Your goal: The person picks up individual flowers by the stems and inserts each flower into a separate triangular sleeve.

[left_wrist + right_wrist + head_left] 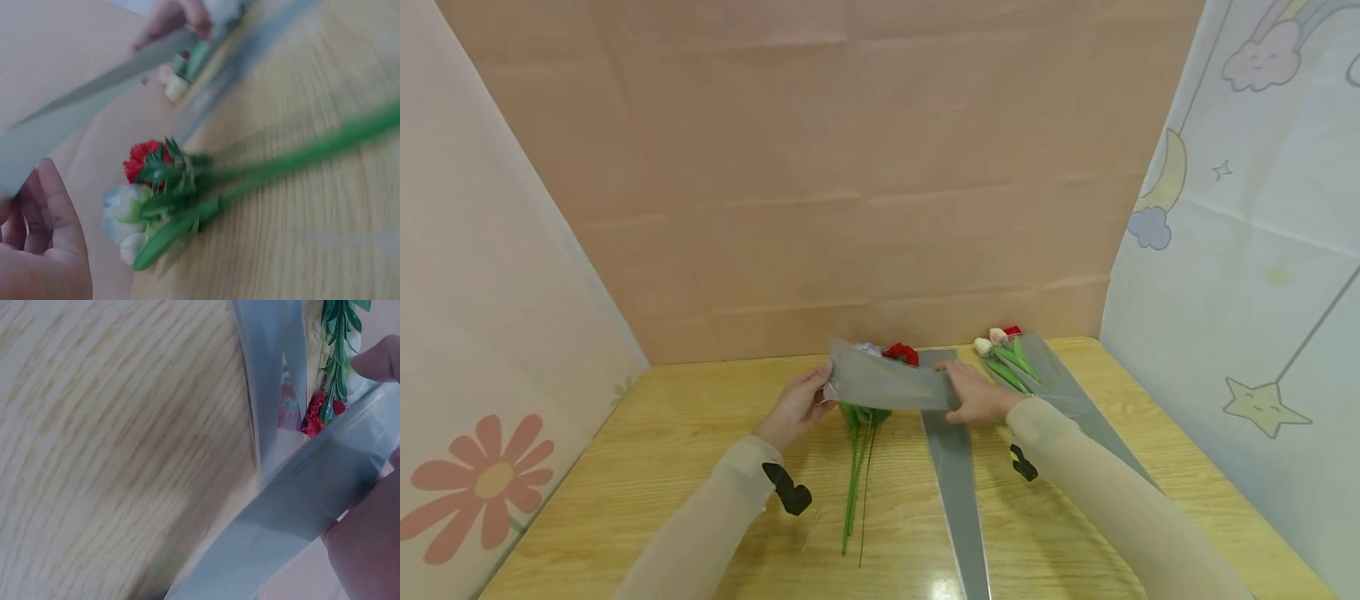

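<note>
Between my hands, a grey translucent flower sleeve is held up above the table. My left hand pinches its left end between thumb and fingers. At the other end my right hand grips it, thumb on the near side. Behind and below the sleeve lies a bunch of artificial flowers: a red carnation, pale blooms and long green stems. The sleeve hides part of the bunch in the head view. The left wrist view is blurred.
A second grey flower sleeve lies flat, right of the stems. Farther right is another sleeve with tulips and a red flower at its top. A brown backdrop rises behind the wooden table.
</note>
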The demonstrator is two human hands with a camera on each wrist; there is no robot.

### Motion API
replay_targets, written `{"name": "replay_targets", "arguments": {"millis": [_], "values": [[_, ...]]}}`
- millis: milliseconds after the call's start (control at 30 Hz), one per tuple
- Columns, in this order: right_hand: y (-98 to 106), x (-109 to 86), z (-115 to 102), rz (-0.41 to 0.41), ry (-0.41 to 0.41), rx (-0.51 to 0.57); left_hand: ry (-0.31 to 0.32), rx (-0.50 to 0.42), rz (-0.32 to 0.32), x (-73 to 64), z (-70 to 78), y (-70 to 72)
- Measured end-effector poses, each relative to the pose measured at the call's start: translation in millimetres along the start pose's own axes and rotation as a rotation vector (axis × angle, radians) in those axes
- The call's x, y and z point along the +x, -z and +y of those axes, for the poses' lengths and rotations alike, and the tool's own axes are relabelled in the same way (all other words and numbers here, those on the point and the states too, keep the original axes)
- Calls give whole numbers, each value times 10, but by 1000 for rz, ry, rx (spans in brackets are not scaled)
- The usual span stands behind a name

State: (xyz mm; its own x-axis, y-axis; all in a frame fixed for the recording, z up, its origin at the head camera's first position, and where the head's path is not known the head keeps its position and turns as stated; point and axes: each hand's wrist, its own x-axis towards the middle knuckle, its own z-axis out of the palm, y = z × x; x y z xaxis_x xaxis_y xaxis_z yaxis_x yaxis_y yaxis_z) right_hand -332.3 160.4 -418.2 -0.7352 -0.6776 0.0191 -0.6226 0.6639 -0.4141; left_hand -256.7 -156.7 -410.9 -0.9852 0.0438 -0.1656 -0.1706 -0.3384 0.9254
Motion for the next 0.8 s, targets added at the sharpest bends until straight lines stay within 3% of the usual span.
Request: {"name": "replay_targets", "arguments": {"millis": [133, 200, 267, 433, 533, 633, 800], "values": [[9, -12, 16, 0, 13, -24, -38, 224, 49, 17, 33, -6], [7, -19, 29, 8, 17, -31, -40, 250, 58, 21, 58, -11], [2, -27, 42, 12, 11, -33, -32, 196, 40, 26, 76, -11], [-13, -39, 56, 5, 6, -22, 50, -112, -30, 19, 70, -27], [-15, -34, 58, 6, 3, -16, 94, -241, -57, 4, 45, -57], [-16, -26, 60, 15, -1, -17, 101, -308, -64, 0, 23, -94], [-13, -22, 63, 23, -8, -17, 80, -320, -96, 13, 7, -140]]}}
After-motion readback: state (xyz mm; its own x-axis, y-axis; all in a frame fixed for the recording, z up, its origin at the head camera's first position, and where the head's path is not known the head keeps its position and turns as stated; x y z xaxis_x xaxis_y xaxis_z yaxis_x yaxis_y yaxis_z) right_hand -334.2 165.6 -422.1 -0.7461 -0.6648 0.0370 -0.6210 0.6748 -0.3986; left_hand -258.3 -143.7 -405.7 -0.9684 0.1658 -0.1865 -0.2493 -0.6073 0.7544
